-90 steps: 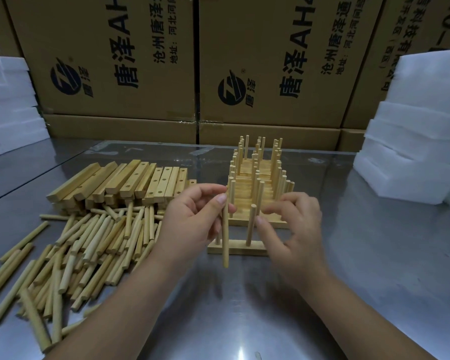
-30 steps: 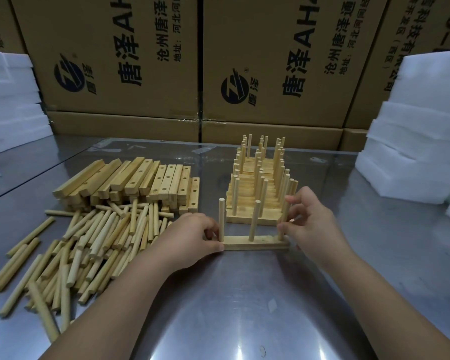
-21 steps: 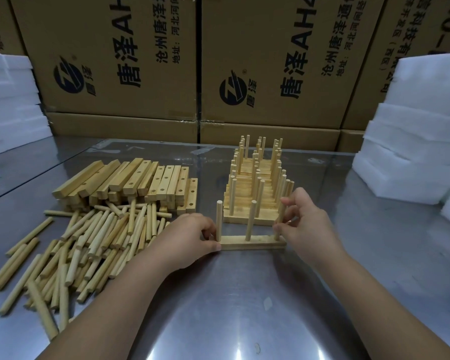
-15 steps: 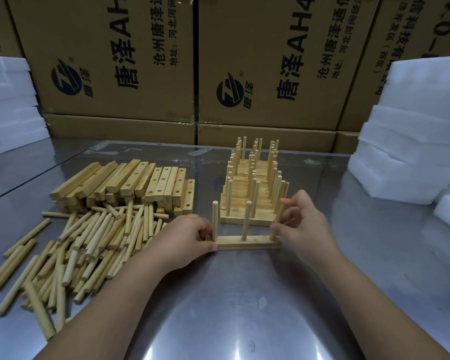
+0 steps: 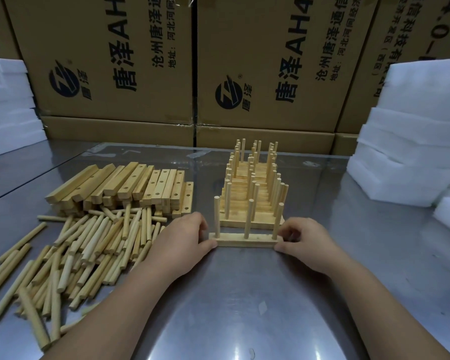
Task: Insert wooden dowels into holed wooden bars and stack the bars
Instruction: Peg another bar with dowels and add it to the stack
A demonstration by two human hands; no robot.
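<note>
Gleaming under workshop light, a shiny steel table [image 5: 244,320] carries a wide heap of loose pale wooden dowels [image 5: 89,245] and a pile of bare holed wooden bars [image 5: 130,185] on its left side, signs that much of the job appears unfinished. Right of them rises a tiered stack of finished dowelled bars [image 5: 252,201]. Just in front of it, the left hand [image 5: 182,240] and right hand [image 5: 307,240] pinch, fingers curled, the ends of a light wooden bar [image 5: 244,241] carrying 3 upright dowels, apparently ready for stacking.

both hands gripping bar [image 5: 246,242], 3 dowels [image 5: 249,218] upright
</note>
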